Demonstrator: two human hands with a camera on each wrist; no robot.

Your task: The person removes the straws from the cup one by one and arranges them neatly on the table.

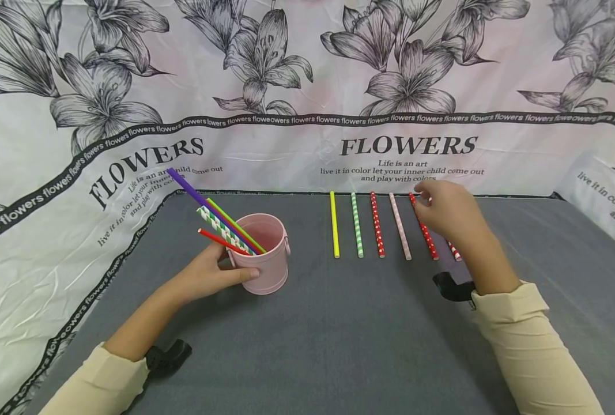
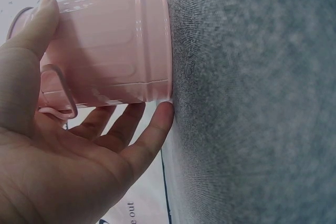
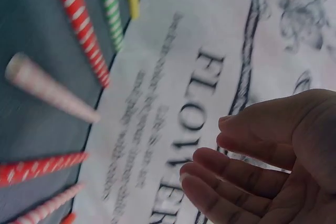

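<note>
My left hand (image 1: 208, 278) holds a small pink metal bucket (image 1: 266, 276) by its side, thumb across the front. The left wrist view shows the fingers around the bucket's wall, beside its handle (image 2: 65, 95). Several paper straws lean leftward out of it, among them a purple straw (image 1: 185, 185), a green-and-white one and a red straw (image 1: 214, 237). My right hand (image 1: 449, 210) hovers above a red dotted straw (image 1: 429, 242) at the row's right side. Its fingers are loosely bent with nothing between them, as the right wrist view shows.
Left of the right hand, the row holds a yellow straw (image 1: 335, 225), a green striped straw (image 1: 357, 225), a red-and-white straw (image 1: 377, 225) and a pink straw (image 1: 400, 226). A red striped straw (image 1: 453, 251) lies partly under the hand. Behind the grey tabletop (image 1: 307, 334) hangs flower-printed cloth (image 1: 266, 155).
</note>
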